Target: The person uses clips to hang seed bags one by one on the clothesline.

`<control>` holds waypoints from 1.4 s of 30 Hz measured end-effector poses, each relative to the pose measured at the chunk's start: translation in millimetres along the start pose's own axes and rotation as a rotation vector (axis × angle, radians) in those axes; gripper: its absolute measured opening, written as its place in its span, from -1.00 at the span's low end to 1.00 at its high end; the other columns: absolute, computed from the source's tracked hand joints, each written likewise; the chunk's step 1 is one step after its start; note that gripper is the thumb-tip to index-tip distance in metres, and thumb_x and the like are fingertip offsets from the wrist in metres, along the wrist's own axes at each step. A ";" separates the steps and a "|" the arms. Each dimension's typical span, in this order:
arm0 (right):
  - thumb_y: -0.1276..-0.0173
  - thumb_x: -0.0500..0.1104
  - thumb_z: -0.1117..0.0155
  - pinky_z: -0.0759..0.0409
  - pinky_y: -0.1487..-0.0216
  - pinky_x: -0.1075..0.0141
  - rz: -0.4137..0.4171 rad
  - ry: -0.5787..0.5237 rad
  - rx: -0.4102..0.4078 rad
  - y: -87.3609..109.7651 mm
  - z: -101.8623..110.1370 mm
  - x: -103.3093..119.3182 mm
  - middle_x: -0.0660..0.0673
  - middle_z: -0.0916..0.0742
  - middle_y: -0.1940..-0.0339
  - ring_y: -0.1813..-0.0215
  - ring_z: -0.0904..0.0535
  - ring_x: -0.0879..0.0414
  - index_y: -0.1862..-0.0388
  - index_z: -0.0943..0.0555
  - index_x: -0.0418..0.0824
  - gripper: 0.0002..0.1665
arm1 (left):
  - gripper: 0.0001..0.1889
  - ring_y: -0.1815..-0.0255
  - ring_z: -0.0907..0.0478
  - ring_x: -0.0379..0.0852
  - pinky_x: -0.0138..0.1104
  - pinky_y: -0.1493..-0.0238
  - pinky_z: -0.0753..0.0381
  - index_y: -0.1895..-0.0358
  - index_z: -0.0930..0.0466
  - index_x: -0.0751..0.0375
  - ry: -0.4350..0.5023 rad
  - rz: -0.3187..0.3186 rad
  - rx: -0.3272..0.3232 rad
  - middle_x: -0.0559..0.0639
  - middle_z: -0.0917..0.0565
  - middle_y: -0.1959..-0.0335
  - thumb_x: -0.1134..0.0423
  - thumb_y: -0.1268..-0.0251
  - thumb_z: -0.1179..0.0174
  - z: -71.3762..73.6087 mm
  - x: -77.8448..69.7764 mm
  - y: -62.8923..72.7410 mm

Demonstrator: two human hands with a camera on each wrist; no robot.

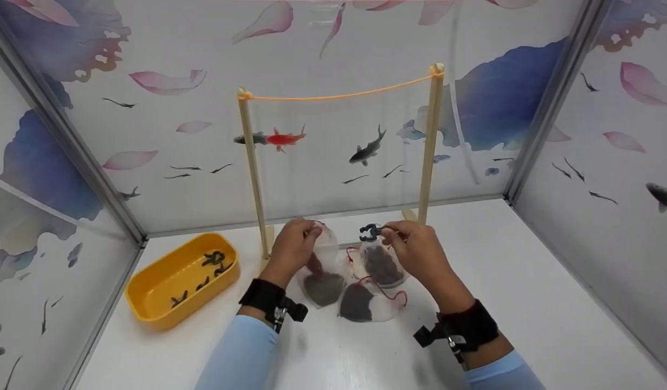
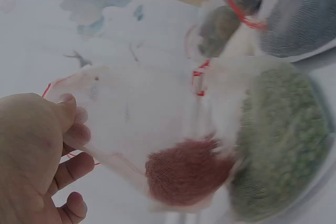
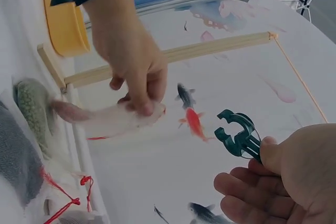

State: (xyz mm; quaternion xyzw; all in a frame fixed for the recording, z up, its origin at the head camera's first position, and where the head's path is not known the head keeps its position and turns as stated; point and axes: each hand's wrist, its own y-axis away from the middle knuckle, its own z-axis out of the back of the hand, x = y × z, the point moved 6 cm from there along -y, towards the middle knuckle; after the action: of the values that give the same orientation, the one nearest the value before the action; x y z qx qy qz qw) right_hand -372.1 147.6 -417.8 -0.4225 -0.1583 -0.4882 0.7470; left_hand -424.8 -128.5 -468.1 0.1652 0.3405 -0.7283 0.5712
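- White mesh makes up the drawstring bag [image 2: 126, 111] pinched near its red-trimmed top edge by the left hand [image 1: 295, 246]; thumb and fingers close together on it, the remaining fingers loosely bent. Its reddish-brown filling sits at the far end.
- Dark green clip [image 3: 239, 137] in the right hand [image 1: 417, 246]: thumb and forefinger pinch its handle end, its hooked mouth pointing away from the hand and gaping.
- Green-filled bag [image 1: 322, 290] on the tabletop [image 1: 528, 281], just below the held bag – whether the two touch is hard to tell, as the wrist view is blurred.
- Two further bags lie beside it: a dark-filled bag [image 1: 356, 303] nearer the person and a grey-filled bag [image 1: 384, 265] behind, both with red cords.
- Yellow tub [image 1: 168, 279] to the left, holding several clips [image 1: 214, 257] (dark ones, scattered).
- Orange string [image 1: 338, 97] tied between two wooden posts [image 1: 431, 146] – nothing hangs from it.
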 end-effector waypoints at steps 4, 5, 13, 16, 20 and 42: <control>-0.74 -0.16 -0.36 -0.87 -0.05 -0.13 0.029 0.013 0.006 -24.1 9.5 18.7 -0.26 -0.91 0.04 0.03 -0.92 -0.14 -0.15 -0.86 -0.30 -0.73 | -0.77 0.13 -0.70 0.00 -0.14 0.04 -0.70 -0.05 -0.89 0.18 0.182 0.056 -0.160 0.09 -0.83 0.16 0.09 -0.71 -0.37 45.3 -14.0 -3.4; -0.74 -0.15 -0.35 -0.87 -0.06 -0.12 0.060 0.023 -0.002 -32.5 12.7 26.9 -0.27 -0.91 0.04 0.02 -0.91 -0.15 -0.15 -0.85 -0.30 -0.72 | -0.77 0.15 -0.70 -0.02 -0.19 0.06 -0.70 -0.07 -0.90 0.18 0.223 0.067 -0.201 0.09 -0.84 0.18 0.10 -0.69 -0.39 55.7 -17.7 -4.7; -0.79 -0.10 -0.29 -0.83 -0.05 0.00 0.345 0.146 -0.120 -112.3 46.0 121.6 -0.29 -0.86 0.07 0.02 -0.83 -0.15 -0.11 -0.81 -0.36 -0.67 | -0.69 0.12 -0.86 0.04 -0.32 0.02 -0.89 -0.19 -0.83 0.34 0.444 0.065 -0.392 0.22 -0.88 0.09 0.17 -0.81 -0.24 124.6 -54.4 -27.0; -0.82 -0.07 -0.24 -0.81 -0.09 0.04 0.380 0.180 -0.133 -141.4 54.4 156.2 -0.29 -0.85 0.02 -0.01 -0.80 -0.13 -0.15 -0.80 -0.35 -0.63 | -0.68 0.04 -0.88 0.01 -0.30 -0.08 -0.89 -0.21 -0.81 0.36 0.476 0.046 -0.442 0.24 -0.88 0.04 0.18 -0.83 -0.20 144.7 -68.3 -39.4; -0.84 -0.07 -0.20 -0.79 -0.25 0.04 0.403 0.249 -0.147 -177.6 56.0 190.2 -0.30 -0.85 -0.03 -0.11 -0.81 -0.14 -0.17 -0.80 -0.35 -0.61 | -0.70 0.01 -0.86 -0.04 -0.26 -0.14 -0.88 -0.24 -0.77 0.32 0.439 0.033 -0.519 0.20 -0.86 -0.02 0.18 -0.84 -0.19 165.1 -86.8 -52.5; -0.76 0.04 -0.36 -0.58 -0.60 -0.05 0.258 0.395 0.234 -214.1 1.5 196.5 -0.19 -0.76 -0.51 -0.52 -0.57 -0.18 -0.54 -0.69 -0.19 -0.46 | -0.75 0.06 -0.78 -0.03 -0.25 -0.03 -0.80 -0.17 -0.84 0.29 0.290 -0.050 -0.602 0.15 -0.80 -0.06 0.21 -0.76 -0.29 182.0 -101.3 -63.6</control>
State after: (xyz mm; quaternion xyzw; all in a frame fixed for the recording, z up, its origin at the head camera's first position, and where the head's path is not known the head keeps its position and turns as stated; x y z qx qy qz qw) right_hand -463.7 -3.8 -187.4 -0.2465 -0.0097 -0.4403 0.8633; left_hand -428.2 -172.9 -254.8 0.0826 0.6221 -0.5778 0.5218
